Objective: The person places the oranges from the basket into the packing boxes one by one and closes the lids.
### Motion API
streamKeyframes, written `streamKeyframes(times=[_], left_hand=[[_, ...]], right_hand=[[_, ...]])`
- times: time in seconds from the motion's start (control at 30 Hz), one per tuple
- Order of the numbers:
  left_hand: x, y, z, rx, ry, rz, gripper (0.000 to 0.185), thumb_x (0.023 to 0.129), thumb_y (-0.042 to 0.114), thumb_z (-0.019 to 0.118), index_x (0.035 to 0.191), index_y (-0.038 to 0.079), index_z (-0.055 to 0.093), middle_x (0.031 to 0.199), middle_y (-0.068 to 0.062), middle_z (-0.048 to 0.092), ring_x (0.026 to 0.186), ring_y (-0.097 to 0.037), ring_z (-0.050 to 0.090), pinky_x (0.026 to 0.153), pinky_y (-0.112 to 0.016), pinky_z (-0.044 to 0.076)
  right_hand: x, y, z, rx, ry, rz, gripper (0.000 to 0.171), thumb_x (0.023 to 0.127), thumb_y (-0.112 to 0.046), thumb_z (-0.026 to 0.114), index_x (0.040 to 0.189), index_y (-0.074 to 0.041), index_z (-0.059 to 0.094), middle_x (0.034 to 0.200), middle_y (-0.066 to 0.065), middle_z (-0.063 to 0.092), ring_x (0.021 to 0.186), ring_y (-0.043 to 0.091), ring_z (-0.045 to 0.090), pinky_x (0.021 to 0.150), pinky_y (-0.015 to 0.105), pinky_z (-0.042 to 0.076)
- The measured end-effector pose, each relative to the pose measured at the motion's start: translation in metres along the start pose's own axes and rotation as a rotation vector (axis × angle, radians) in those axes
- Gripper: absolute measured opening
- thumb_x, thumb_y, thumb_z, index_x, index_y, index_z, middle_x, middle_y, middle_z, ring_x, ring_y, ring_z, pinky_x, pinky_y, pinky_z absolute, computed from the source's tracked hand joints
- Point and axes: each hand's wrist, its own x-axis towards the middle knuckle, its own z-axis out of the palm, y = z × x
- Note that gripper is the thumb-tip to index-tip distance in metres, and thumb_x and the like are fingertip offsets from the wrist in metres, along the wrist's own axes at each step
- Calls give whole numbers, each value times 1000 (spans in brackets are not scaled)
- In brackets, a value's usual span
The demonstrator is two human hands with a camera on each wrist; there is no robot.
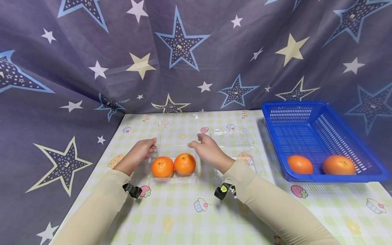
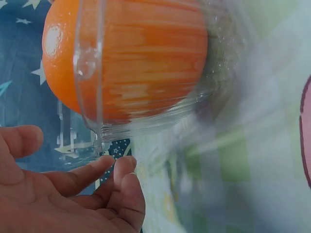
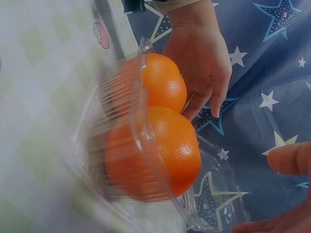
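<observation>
Two oranges (image 1: 162, 167) sit side by side in a clear plastic clamshell box (image 1: 173, 179), whose see-through lid (image 1: 176, 131) lies folded back toward the curtain. My left hand (image 1: 136, 156) is at the box's left side. In the left wrist view its fingertips (image 2: 108, 161) are right at the box's rim, with the thumb held apart. My right hand (image 1: 211, 153) is at the right side near the lid's edge, thumb and fingers spread apart in the right wrist view. Neither hand grips an orange.
A second clear clamshell box (image 1: 255, 153) stands open to the right, partly behind the right forearm. Farther right is a blue plastic basket (image 1: 364, 177) with two oranges (image 1: 339, 165) at its near end. A star-patterned curtain (image 1: 196, 85) hangs behind the checked tablecloth (image 1: 171, 211).
</observation>
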Motion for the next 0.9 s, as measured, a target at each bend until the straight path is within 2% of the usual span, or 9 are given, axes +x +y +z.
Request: streamKeyframes(times=[0.07,0.23,0.33,0.6,0.9], left_hand=[[-2,1,-1,-9,5,4,57,110,48,36,127,-4,53,112,-11,57,100,-22,52,88,-37,46],[-4,5,-2,-31,14,7,63,110,48,36,141,-6,48,131,-19,54,118,-28,50,99,-43,43],[-5,8,-2,-40,33,22,64,110,47,36,144,-7,46,137,-23,51,124,-31,49,103,-47,42],[-11,12,-7,-67,63,65,69,108,49,39,154,-2,40,152,-25,44,140,-38,43,116,-54,35],[-21,5,-11,-98,86,124,68,106,49,47,153,0,44,156,-22,45,143,-40,41,118,-56,32]], right_hand=[[1,-2,-1,4,10,-9,77,95,-34,62,156,3,36,159,23,43,148,36,42,123,48,32],[4,-4,-4,36,35,-18,78,94,-30,63,157,4,33,154,22,49,144,34,48,121,45,35],[8,-4,-6,31,56,-28,75,94,-29,63,156,3,37,148,20,54,136,31,52,119,44,38],[8,-3,-8,20,120,-68,64,93,-23,64,151,-4,47,134,13,63,115,30,60,101,42,48],[-1,0,-11,-7,104,-115,63,93,-19,65,153,-9,47,129,13,63,104,28,61,92,40,51]])
